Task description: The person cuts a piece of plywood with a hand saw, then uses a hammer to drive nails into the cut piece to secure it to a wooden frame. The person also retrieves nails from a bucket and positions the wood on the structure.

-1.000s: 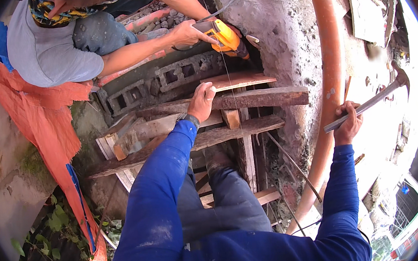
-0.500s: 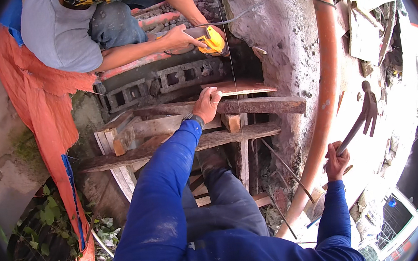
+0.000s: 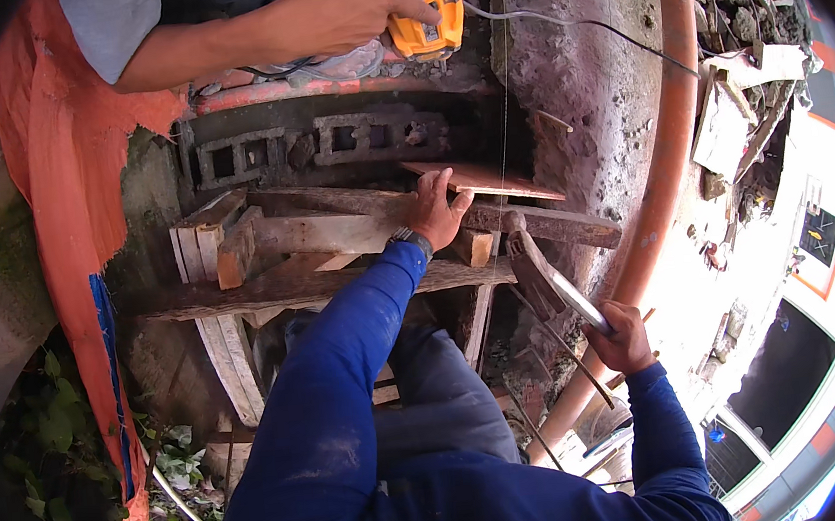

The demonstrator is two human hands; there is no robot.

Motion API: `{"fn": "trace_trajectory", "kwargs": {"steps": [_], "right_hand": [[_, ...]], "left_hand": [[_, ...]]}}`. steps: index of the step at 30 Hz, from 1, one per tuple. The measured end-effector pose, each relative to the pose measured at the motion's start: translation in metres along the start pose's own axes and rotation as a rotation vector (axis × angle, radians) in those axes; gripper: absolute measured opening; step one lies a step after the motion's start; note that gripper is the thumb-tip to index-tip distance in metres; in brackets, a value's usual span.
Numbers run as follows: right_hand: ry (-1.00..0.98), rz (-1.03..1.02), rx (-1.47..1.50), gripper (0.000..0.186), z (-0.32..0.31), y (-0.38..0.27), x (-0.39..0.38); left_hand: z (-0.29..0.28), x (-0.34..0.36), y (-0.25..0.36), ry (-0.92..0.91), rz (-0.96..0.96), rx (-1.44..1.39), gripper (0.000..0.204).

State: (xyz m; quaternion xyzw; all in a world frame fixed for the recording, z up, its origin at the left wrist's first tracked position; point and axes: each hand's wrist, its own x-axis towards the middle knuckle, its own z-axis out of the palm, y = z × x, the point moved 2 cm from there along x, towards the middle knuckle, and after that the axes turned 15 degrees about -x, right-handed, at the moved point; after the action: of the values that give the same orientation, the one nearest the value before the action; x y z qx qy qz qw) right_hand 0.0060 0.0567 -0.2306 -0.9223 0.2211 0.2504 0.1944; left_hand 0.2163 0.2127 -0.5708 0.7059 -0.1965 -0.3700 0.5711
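Observation:
My right hand (image 3: 622,337) is closed round the handle of a claw hammer (image 3: 574,294). The hammer's head is over the right part of the timber frame, close to the end of a dark wooden beam (image 3: 544,220); whether it touches the wood I cannot tell. My left hand (image 3: 436,210), with a watch at the wrist, grips the near edge of a thin reddish-brown board (image 3: 495,179). That board lies slanted above the beam. A short wood block (image 3: 474,247) sits just below my left hand, and a long rough plank (image 3: 339,285) crosses nearer to me.
Ahead, a co-worker's hand (image 3: 343,11) holds a yellow-and-grey power tool (image 3: 426,18) with a grey cord. Hollow blocks (image 3: 346,139) line the trench behind the frame. An orange pipe (image 3: 668,146) curves down the right, near thin metal bars (image 3: 573,361). Orange cloth (image 3: 66,214) hangs left.
My right hand has swung the hammer leftward, from out beyond the pipe to the timber frame. The board has tilted, its right end lower. The co-worker's power tool has risen in view.

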Motion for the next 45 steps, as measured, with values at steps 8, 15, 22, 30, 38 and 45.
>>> {"fn": "trace_trajectory", "kwargs": {"steps": [8, 15, 22, 30, 38, 45], "right_hand": [[-0.172, -0.112, -0.126, 0.039, -0.012, -0.070, 0.100], [-0.350, -0.195, -0.285, 0.055, 0.012, -0.133, 0.219], [-0.526, -0.329, -0.483, 0.058, 0.075, -0.140, 0.342], [-0.652, -0.461, -0.723, 0.071, 0.125, -0.133, 0.423], [-0.456, -0.553, -0.552, 0.073, 0.159, -0.177, 0.454], [-0.758, -0.510, -0.832, 0.077, 0.164, -0.116, 0.465]], "left_hand": [[-0.007, -0.027, 0.024, -0.051, 0.006, 0.100, 0.100], [-0.022, -0.027, 0.039, -0.222, -0.168, 0.139, 0.101], [-0.035, -0.026, 0.049, -0.308, -0.238, 0.154, 0.098], [-0.043, -0.022, 0.057, -0.330, -0.309, 0.085, 0.105], [-0.038, -0.018, 0.047, -0.314, -0.326, 0.070, 0.111], [-0.041, -0.019, 0.053, -0.358, -0.310, 0.101, 0.113]]}}
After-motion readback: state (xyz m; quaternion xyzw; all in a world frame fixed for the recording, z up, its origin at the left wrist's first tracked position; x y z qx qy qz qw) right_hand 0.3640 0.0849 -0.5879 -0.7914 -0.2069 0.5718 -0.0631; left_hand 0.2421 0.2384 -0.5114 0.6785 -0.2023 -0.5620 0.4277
